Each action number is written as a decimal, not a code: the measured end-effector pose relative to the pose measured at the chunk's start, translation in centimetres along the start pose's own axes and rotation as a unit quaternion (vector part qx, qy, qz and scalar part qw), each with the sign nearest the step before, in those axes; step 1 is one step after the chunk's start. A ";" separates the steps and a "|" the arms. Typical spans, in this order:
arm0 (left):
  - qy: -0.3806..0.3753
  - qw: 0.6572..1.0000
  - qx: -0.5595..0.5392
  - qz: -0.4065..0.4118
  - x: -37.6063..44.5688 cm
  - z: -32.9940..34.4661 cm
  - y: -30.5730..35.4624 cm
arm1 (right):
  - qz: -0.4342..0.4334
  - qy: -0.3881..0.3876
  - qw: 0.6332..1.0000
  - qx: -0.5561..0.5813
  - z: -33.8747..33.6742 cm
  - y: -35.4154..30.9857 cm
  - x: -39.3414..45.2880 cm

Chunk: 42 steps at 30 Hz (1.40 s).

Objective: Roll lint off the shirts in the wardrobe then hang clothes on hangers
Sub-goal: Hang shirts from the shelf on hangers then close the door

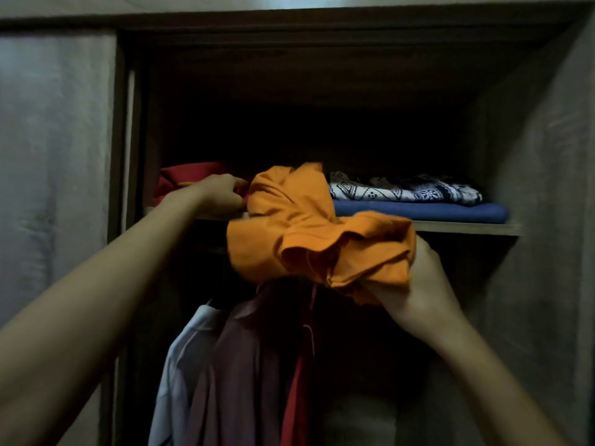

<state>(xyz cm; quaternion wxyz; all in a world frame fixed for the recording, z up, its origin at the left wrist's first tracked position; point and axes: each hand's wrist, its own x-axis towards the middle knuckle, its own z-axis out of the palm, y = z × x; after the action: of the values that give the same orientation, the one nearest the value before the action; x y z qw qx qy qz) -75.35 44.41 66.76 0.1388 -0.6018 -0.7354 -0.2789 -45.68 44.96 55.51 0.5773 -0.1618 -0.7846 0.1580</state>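
While the left hand (222, 193) curled its fingers into the orange garment (309, 230) at the wardrobe shelf's (467, 227) front edge, beside a folded red garment (186, 180), the right hand (415, 284) gripped the garment's bunched lower end below the shelf, fingers closed.

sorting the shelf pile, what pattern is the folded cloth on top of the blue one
A dark navy and white ornamental print, lying on the folded blue cloth; seen in the head view.
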 end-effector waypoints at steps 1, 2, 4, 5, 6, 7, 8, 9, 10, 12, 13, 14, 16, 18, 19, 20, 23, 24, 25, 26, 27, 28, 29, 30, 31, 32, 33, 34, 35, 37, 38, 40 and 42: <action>0.043 0.999 0.006 0.018 -0.8 0.0 0.7 | 0.002 -0.004 1.000 0.004 0.1 0.1 -0.7; 0.092 0.995 -0.011 0.042 -1.9 0.0 1.3 | 0.001 -0.009 1.000 0.004 0.2 0.3 -1.3; 0.165 0.974 -0.090 0.122 -5.2 0.4 2.7 | 0.010 -0.010 1.000 -0.004 0.6 0.5 -2.0; 0.176 0.961 -0.129 0.168 -7.0 1.1 3.3 | 0.024 -0.011 1.000 -0.003 0.9 0.6 -2.4; 0.168 0.951 -0.153 0.210 -8.9 2.0 3.7 | 0.042 -0.016 0.999 0.003 1.2 0.7 -2.6; 0.146 0.946 -0.158 0.243 -10.6 3.2 4.0 | 0.062 -0.026 0.998 0.011 1.5 0.7 -3.0; 0.122 0.944 -0.149 0.268 -12.3 4.6 4.1 | 0.077 -0.036 0.996 0.019 2.0 0.7 -3.5; 0.105 0.941 -0.133 0.292 -13.8 5.9 4.1 | 0.087 -0.044 0.995 0.030 2.4 0.6 -4.1; 0.094 0.938 -0.117 0.312 -14.8 7.3 3.8 | 0.094 -0.047 0.994 0.040 2.8 0.3 -4.6; 0.073 0.938 -0.108 0.322 -16.4 9.5 3.0 | 0.124 -0.038 0.989 0.076 3.6 0.2 -5.9; 0.058 0.940 -0.121 0.314 -17.0 10.3 2.5 | 0.157 -0.019 0.982 0.107 3.9 0.2 -6.5; 0.044 0.942 -0.142 0.303 -17.6 10.9 2.1 | 0.199 0.003 0.971 0.133 4.2 0.4 -7.1; 0.025 0.938 -0.194 0.287 -18.5 11.3 1.5 | 0.280 0.024 0.947 0.157 4.6 1.0 -8.1; 0.017 0.929 -0.255 0.267 -19.1 11.5 1.0 | 0.338 0.021 0.927 0.163 4.8 1.2 -9.2; 0.021 0.928 -0.272 0.255 -19.3 11.6 0.6 | 0.353 0.015 0.920 0.168 4.9 1.3 -9.7; 0.025 0.927 -0.284 0.242 -19.3 11.8 0.3 | 0.363 0.005 0.916 0.171 4.9 1.4 -10.1; 0.003 0.915 -0.357 0.190 -19.8 12.4 0.0 | 0.369 -0.036 0.912 0.176 4.9 1.5 -11.1; -0.005 0.908 -0.378 0.178 -19.9 12.4 0.1 | 0.373 -0.046 0.909 0.181 4.9 1.6 -11.2; -0.013 0.905 -0.391 0.171 -19.9 12.4 0.3 | 0.375 -0.054 0.907 0.184 4.8 1.8 -11.4; -0.024 0.903 -0.398 0.162 -19.9 12.4 0.4 | 0.377 -0.062 0.906 0.181 4.7 2.0 -11.5; -0.038 0.903 -0.401 0.148 -19.8 12.4 0.5 | 0.374 -0.066 0.908 0.177 4.7 2.1 -11.7; -0.054 0.905 -0.403 0.128 -19.6 12.5 0.5 | 0.367 -0.068 0.912 0.170 4.5 2.4 -11.9; -0.066 0.906 -0.403 0.110 -19.4 12.7 0.6 | 0.355 -0.072 0.917 0.165 4.4 2.6 -12.1; -0.074 0.906 -0.407 0.091 -19.1 12.9 0.8 | 0.346 -0.080 0.921 0.161 4.2 2.8 -12.3; -0.076 0.904 -0.415 0.067 -18.9 13.2 1.1 | 0.342 -0.090 0.922 0.158 4.1 3.1 -12.6; -0.077 0.897 -0.435 0.032 -18.8 13.5 1.4 | 0.345 -0.096 0.921 0.156 3.9 3.6 -12.9; -0.083 0.880 -0.467 -0.011 -18.6 13.9 1.9 | 0.356 -0.100 0.916 0.154 3.7 4.1 -13.1; -0.100 0.855 -0.506 -0.058 -18.4 14.3 2.3 | 0.368 -0.103 0.911 0.157 3.5 4.6 -13.3; -0.123 0.825 -0.543 -0.099 -18.2 14.7 2.8 | 0.375 -0.111 0.905 0.166 3.3 5.1 -13.4; -0.162 0.782 -0.587 -0.133 -17.9 15.6 3.6 | 0.374 -0.128 0.891 0.222 2.9 5.8 -13.4; -0.170 0.773 -0.598 -0.128 -17.9 16.0 4.1 | 0.370 -0.143 0.878 0.268 2.6 6.0 -13.2; -0.183 0.772 -0.600 -0.104 -18.0 16.6 5.2 | 0.367 -0.189 0.841 0.349 2.5 5.6 -12.7; -0.194 0.802 -0.561 -0.059 -18.1 16.9 6.0 | 0.365 -0.233 0.843 0.320 3.2 5.2 -12.2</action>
<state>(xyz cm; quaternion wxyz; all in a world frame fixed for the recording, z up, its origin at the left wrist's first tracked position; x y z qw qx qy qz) -63.04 40.26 44.82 -0.3856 -0.5713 -0.4960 -0.5281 -44.95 44.07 41.92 0.2981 -0.2011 -0.6856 0.6329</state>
